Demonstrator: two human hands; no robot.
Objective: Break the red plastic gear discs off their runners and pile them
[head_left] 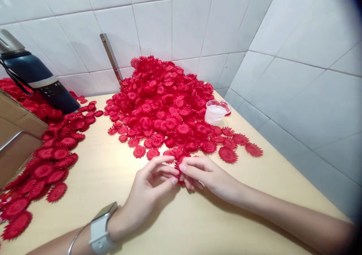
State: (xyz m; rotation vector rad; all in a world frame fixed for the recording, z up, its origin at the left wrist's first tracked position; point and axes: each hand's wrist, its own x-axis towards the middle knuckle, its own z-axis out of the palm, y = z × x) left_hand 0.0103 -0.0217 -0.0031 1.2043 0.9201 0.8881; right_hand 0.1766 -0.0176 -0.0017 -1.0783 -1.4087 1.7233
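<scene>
Between my fingertips is a red fabric flower, mostly covered by the hands. My left hand is curled, its thumb and fingertips meeting at the left side of the flower. From the right, my right hand pinches the same piece with thumb and index finger. Just beyond the hands rises a big heap of similar red flowers, round with toothed edges, reaching up against the wall. A small clear plastic cup with whitish contents sits at the heap's right side.
On the left, a second spread of red flowers lies around a cardboard box. A dark blue bottle leans there. Behind the pale table are white tiled walls, with a metal strip standing against one.
</scene>
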